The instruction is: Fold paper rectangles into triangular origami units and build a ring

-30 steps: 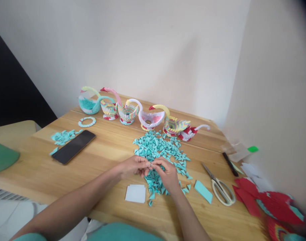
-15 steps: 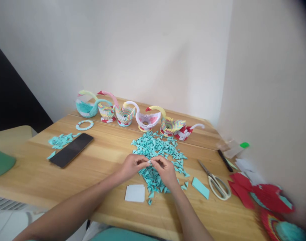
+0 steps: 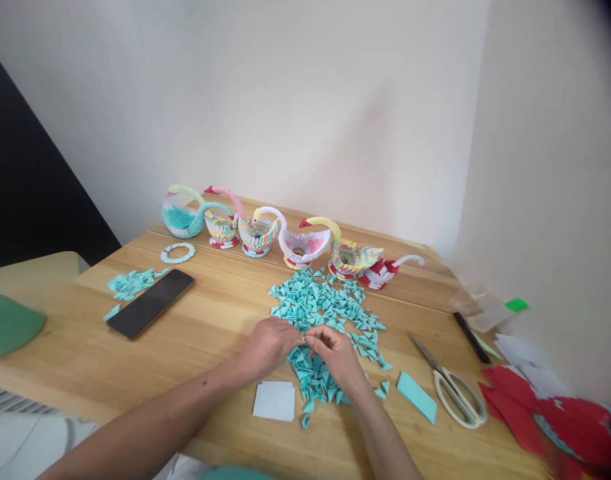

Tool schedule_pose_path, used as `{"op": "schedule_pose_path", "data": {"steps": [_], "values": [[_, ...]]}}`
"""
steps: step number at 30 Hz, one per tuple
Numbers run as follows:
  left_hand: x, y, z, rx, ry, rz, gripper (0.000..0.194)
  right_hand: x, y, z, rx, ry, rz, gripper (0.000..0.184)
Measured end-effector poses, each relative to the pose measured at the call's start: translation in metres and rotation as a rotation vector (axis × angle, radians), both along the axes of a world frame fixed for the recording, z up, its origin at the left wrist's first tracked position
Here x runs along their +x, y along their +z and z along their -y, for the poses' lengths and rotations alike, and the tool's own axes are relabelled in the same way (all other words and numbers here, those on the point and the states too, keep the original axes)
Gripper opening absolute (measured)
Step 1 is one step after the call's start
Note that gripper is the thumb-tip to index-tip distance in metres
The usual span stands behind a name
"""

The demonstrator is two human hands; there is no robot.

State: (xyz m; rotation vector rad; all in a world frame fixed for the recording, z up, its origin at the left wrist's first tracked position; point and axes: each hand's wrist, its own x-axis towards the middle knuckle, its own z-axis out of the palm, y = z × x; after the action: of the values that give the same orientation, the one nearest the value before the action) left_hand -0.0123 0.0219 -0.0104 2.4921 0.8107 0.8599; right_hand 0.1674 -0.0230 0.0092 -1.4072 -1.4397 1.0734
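My left hand (image 3: 271, 345) and my right hand (image 3: 331, 348) meet fingertip to fingertip over a heap of folded turquoise paper triangles (image 3: 310, 300). Pinched between them is a small pale piece of paper (image 3: 303, 339), nearly all of it covered by the fingers. Below my left hand lies a stack of white paper slips (image 3: 274, 401). To the right of my right wrist is a stack of turquoise paper slips (image 3: 416, 397), with white-handled scissors (image 3: 455, 390) beside it.
Several folded-paper swans (image 3: 305, 243) stand along the back of the wooden table. On the left lie a black phone (image 3: 151, 303), a paper ring (image 3: 178, 253) and a smaller pile of turquoise pieces (image 3: 134, 283). A black pen-like tool (image 3: 471, 337) and red paper pieces (image 3: 518, 407) are at the right.
The view has shifted, so the table's things sit slightly lower and to the right. My left hand has turned so its back faces up more; both hands stay pinched together.
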Motion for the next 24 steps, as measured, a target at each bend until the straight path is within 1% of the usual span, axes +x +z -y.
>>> {"op": "schedule_pose_path", "data": {"steps": [2,3,5,6,7,10,14,17,21,23,24], "values": [[-0.009,0.003,-0.011,-0.111,0.023,0.072,0.032,0.002,-0.001,-0.001,0.019,-0.040,0.001,0.023],[-0.015,0.005,-0.019,-0.167,0.057,0.121,0.029,0.004,-0.001,-0.001,0.032,-0.068,0.002,0.024],[-0.026,0.009,-0.035,-0.244,0.178,0.149,0.027,0.008,-0.001,-0.002,0.067,-0.127,0.016,0.024],[-0.030,0.010,-0.042,-0.260,0.222,0.104,0.027,0.010,0.000,-0.002,0.086,-0.149,0.027,0.025],[-0.033,0.011,-0.048,-0.271,0.233,0.027,0.025,0.011,0.000,-0.002,0.106,-0.165,0.040,0.025],[-0.030,0.009,-0.060,-0.265,0.218,-0.117,0.019,0.011,0.002,-0.001,0.177,-0.169,0.099,0.022],[-0.017,0.004,-0.067,-0.251,0.186,-0.173,0.011,0.007,0.002,0.002,0.367,-0.118,0.240,0.016],[-0.016,0.004,-0.069,-0.248,0.152,-0.182,0.006,0.005,0.002,0.003,0.478,-0.063,0.322,0.013],[-0.024,0.011,-0.065,-0.256,0.119,-0.138,0.003,0.002,0.003,0.004,0.517,-0.029,0.345,0.013],[-0.026,0.016,-0.058,-0.260,0.130,-0.101,0.006,0.001,0.003,0.005,0.515,-0.032,0.340,0.013],[-0.027,0.018,-0.054,-0.286,0.139,-0.059,0.008,0.001,0.004,0.005,0.511,-0.035,0.336,0.013]]}}
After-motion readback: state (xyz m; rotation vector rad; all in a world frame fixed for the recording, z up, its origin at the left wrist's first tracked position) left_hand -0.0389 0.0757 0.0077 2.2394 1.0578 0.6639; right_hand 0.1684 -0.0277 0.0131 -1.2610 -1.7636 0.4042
